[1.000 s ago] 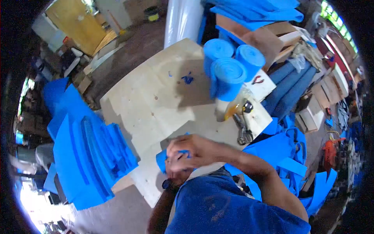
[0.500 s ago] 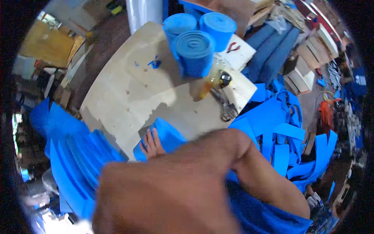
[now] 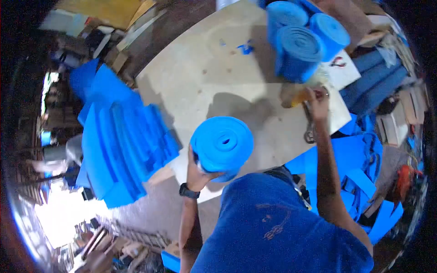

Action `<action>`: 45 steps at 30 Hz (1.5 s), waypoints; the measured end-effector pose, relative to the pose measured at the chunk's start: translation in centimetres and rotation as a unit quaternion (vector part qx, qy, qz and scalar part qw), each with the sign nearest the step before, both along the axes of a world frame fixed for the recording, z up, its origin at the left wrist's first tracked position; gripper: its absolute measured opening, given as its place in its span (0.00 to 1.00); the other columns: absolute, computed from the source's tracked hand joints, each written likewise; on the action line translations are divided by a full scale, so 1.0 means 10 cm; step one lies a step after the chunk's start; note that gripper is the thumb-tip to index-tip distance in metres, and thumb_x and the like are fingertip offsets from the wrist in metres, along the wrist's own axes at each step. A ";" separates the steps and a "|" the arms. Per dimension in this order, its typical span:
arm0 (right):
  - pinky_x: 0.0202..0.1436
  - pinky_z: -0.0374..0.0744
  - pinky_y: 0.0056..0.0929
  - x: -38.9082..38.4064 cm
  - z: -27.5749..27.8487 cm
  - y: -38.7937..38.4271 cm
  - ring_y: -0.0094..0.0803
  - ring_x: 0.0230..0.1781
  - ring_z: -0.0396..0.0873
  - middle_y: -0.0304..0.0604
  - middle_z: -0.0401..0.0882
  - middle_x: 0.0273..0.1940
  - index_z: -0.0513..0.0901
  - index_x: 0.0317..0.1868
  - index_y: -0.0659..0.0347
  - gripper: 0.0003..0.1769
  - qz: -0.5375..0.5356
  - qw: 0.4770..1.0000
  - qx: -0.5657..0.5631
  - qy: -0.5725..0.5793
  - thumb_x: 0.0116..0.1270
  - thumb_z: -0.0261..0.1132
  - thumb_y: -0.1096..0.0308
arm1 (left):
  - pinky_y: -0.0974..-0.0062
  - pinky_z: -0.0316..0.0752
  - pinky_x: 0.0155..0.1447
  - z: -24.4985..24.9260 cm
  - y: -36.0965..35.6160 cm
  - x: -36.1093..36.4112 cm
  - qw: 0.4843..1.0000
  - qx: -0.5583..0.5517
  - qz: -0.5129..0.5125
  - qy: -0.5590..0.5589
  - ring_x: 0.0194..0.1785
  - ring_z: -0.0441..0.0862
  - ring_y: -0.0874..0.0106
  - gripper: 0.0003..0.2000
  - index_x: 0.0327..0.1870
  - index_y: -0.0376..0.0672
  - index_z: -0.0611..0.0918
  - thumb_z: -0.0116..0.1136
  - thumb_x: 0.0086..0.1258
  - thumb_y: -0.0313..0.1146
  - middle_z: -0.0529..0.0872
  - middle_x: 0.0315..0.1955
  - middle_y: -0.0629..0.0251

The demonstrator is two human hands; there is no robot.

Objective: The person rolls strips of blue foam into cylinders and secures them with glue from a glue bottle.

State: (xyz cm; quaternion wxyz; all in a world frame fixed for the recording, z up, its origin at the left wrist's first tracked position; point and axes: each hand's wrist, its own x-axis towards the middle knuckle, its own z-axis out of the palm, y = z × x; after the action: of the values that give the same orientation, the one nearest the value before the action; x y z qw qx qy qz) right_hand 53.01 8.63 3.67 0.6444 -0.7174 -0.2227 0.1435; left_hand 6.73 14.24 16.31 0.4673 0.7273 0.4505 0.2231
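My left hand (image 3: 199, 175), with a dark watch on its wrist, is wrapped round a blue foam roll (image 3: 223, 141) that stands upright near the table's front edge. Farther right, my right hand (image 3: 318, 102) reaches to the tape and tools on the table (image 3: 182, 77). Its fingers are blurred, and what they hold is too small to make out. A yellowish roll of tape (image 3: 297, 98) lies just left of those fingers. The scissors (image 3: 310, 133) show partly below the hand.
Several upright blue rolls (image 3: 299, 52) stand at the table's back right, beside red-handled pliers (image 3: 338, 62). Stacked blue sheets (image 3: 123, 145) hang at the left. Cut blue strips (image 3: 359, 182) are heaped at the right, below dark grey-blue rolls (image 3: 375, 79).
The view has shifted, and my arm no longer covers its lower middle. The blue roll now stands upright in my left hand. My right hand has moved out to the tools.
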 end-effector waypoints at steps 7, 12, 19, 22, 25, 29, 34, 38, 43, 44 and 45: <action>0.51 0.81 0.35 0.72 -0.91 -0.03 0.34 0.46 0.84 0.47 0.87 0.48 0.81 0.55 0.68 0.26 0.032 0.988 -0.132 -0.075 0.65 0.74 0.57 | 0.60 0.58 0.80 -0.34 -0.29 -0.63 0.993 -0.114 0.030 -0.031 0.76 0.64 0.59 0.68 0.79 0.39 0.51 0.88 0.33 0.36 0.66 0.73 0.53; 0.55 0.80 0.37 0.49 -0.46 0.06 0.33 0.51 0.84 0.51 0.87 0.52 0.81 0.55 0.71 0.30 0.037 0.939 -0.312 -0.140 0.64 0.75 0.53 | 0.60 0.56 0.81 -0.27 -0.29 -0.67 0.997 -0.081 0.016 0.007 0.78 0.61 0.58 0.68 0.79 0.39 0.53 0.88 0.32 0.38 0.67 0.73 0.53; 0.35 0.79 0.29 0.68 -1.18 0.03 0.34 0.30 0.81 0.41 0.82 0.31 0.81 0.45 0.59 0.17 0.106 0.934 0.026 0.341 0.68 0.69 0.54 | 0.60 0.55 0.81 -0.32 -0.26 -0.79 0.996 -0.087 0.005 -0.008 0.78 0.60 0.58 0.67 0.79 0.39 0.53 0.90 0.35 0.39 0.67 0.73 0.52; 0.30 0.76 0.28 0.51 -0.88 -0.03 0.30 0.27 0.77 0.37 0.76 0.28 0.79 0.46 0.60 0.16 0.146 0.909 0.111 0.374 0.72 0.65 0.55 | 0.60 0.53 0.82 -0.24 -0.16 -0.82 0.996 -0.079 -0.028 0.023 0.79 0.59 0.58 0.69 0.80 0.40 0.50 0.90 0.34 0.39 0.65 0.74 0.51; 0.27 0.72 0.28 0.02 -0.40 -0.27 0.27 0.26 0.75 0.36 0.74 0.26 0.78 0.48 0.60 0.17 0.106 0.921 0.123 0.353 0.73 0.63 0.55 | 0.60 0.52 0.82 -0.21 -0.08 -0.81 0.994 -0.103 -0.046 -0.011 0.79 0.58 0.57 0.70 0.80 0.40 0.51 0.90 0.34 0.39 0.64 0.74 0.51; 0.26 0.72 0.26 -1.01 0.62 -0.57 0.25 0.26 0.74 0.35 0.74 0.27 0.78 0.50 0.58 0.16 0.145 0.909 0.160 0.356 0.72 0.64 0.56 | 0.60 0.51 0.82 -0.36 0.08 -0.87 0.994 -0.084 -0.066 -0.021 0.80 0.57 0.56 0.68 0.80 0.40 0.52 0.89 0.35 0.38 0.64 0.74 0.51; 0.27 0.72 0.20 -2.02 1.54 -0.29 0.20 0.26 0.72 0.39 0.83 0.38 0.78 0.55 0.60 0.20 0.291 0.927 0.156 0.179 0.70 0.66 0.57 | 0.60 0.51 0.82 -0.36 0.28 -0.91 0.987 -0.099 -0.118 -0.042 0.79 0.58 0.58 0.65 0.80 0.40 0.51 0.86 0.38 0.34 0.65 0.74 0.52; 0.36 0.81 0.27 -2.49 1.64 -0.07 0.27 0.39 0.83 0.42 0.86 0.45 0.80 0.55 0.63 0.20 0.399 0.898 0.116 0.141 0.65 0.74 0.68 | 0.60 0.52 0.82 -0.49 0.37 -1.02 0.985 -0.096 -0.140 -0.029 0.79 0.59 0.59 0.65 0.81 0.41 0.51 0.86 0.39 0.35 0.65 0.74 0.52; 0.46 0.84 0.32 -3.08 2.02 0.11 0.29 0.44 0.84 0.42 0.86 0.46 0.83 0.51 0.65 0.17 0.484 0.870 0.052 0.079 0.67 0.74 0.65 | 0.60 0.54 0.81 -0.42 0.37 -1.02 0.984 -0.114 -0.133 -0.041 0.79 0.59 0.60 0.66 0.81 0.41 0.51 0.86 0.39 0.36 0.65 0.74 0.53; 0.47 0.83 0.32 -3.12 2.02 0.15 0.29 0.44 0.84 0.42 0.86 0.46 0.83 0.51 0.64 0.17 0.490 0.868 0.045 0.059 0.67 0.74 0.65 | 0.60 0.54 0.81 -0.41 0.36 -1.01 0.984 -0.116 -0.127 -0.045 0.79 0.59 0.60 0.67 0.81 0.41 0.50 0.86 0.38 0.36 0.65 0.74 0.53; 0.47 0.83 0.32 -3.16 2.00 0.20 0.28 0.44 0.83 0.42 0.86 0.45 0.84 0.51 0.64 0.17 0.496 0.867 0.039 0.039 0.67 0.74 0.65 | 0.60 0.55 0.81 -0.41 0.35 -1.00 0.984 -0.118 -0.121 -0.048 0.79 0.59 0.60 0.68 0.81 0.41 0.49 0.87 0.38 0.36 0.65 0.74 0.53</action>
State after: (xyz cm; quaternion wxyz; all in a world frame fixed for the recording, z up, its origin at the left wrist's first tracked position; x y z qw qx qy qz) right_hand 21.41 10.66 23.65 0.5240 -0.4807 -0.5292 0.4630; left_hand -3.29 17.73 12.25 0.5942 0.7051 0.3592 0.1444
